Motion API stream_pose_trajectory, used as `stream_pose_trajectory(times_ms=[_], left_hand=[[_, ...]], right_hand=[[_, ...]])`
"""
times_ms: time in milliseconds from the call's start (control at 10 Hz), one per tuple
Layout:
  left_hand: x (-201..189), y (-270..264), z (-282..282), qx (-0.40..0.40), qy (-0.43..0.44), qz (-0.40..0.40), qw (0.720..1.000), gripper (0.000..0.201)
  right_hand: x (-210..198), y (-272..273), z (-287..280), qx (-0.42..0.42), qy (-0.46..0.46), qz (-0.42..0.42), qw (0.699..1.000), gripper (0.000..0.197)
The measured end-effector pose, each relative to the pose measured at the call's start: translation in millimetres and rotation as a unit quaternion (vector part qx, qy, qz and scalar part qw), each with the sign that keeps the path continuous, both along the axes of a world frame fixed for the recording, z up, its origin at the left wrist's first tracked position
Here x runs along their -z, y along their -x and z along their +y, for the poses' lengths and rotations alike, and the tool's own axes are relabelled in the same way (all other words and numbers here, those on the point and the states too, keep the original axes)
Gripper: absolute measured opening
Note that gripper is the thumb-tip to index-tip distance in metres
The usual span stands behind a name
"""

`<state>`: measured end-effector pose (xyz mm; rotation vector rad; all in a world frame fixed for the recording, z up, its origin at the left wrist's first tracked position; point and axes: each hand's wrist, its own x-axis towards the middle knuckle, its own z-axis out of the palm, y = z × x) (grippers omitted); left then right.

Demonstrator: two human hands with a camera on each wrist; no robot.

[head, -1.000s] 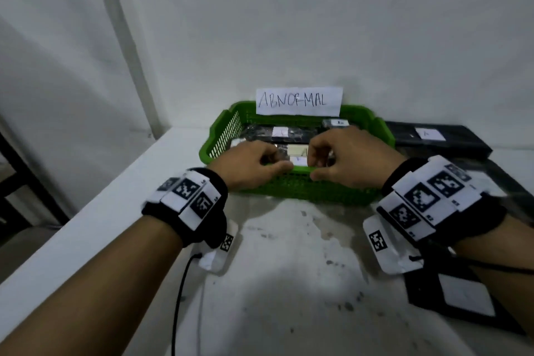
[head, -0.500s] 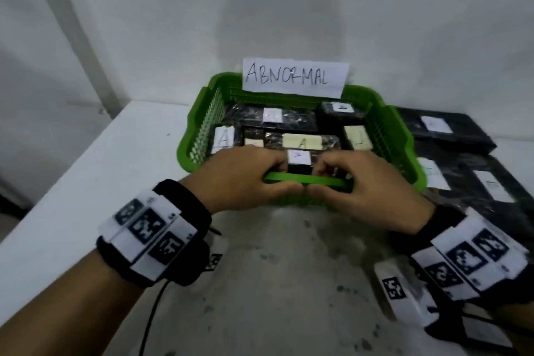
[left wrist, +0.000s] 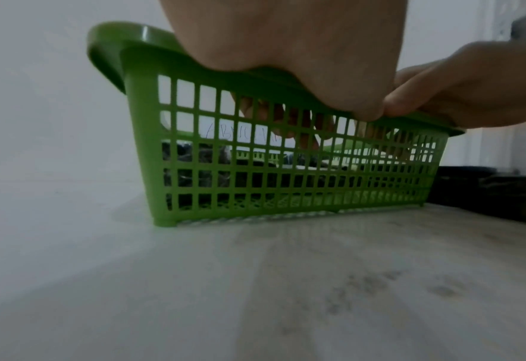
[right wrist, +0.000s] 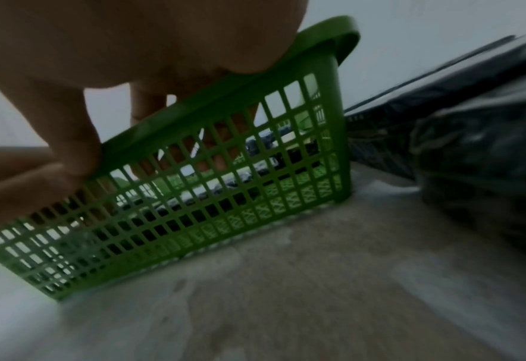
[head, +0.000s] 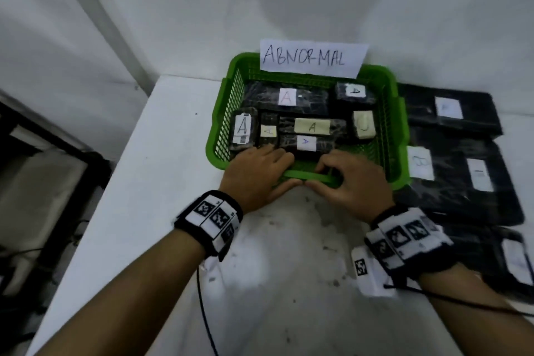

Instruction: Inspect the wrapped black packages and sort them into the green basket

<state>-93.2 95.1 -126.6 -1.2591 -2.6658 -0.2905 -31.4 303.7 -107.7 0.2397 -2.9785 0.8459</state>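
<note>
Right, both hands are at the near rim of the green basket (head: 398, 113): left hand (head: 254, 173) and right hand (head: 351, 182) reach inside, fingers curled at a labelled black package (head: 306, 143), grip unclear. Next, seemingly, release and fetch another from the tabletop's three o'clock pile (head: 462, 170).

Dim, even light, soft shadows, wide-angle bending at edges, right wrist view blurred (grainy too)

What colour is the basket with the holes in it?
Green. The basket shows best in the head view.
</note>
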Motion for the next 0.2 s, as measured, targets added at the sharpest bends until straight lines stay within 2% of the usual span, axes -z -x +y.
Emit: stream_pose_trajectory(times_ms=[100,200], left_hand=[[-12.2,0.1,0.7,0.003,0.010,-0.043,0.999,0.045],[-24.6,-8.3,-4.3,-0.017,-0.068,-0.076,0.995,0.041]], right_hand=[[-2.1,-3.6,-2.4,0.015,-0.011,0.005,1.000,0.038],[-12.9,-13.1,-0.8,-0.008,0.006,0.011,1.000,0.047]])
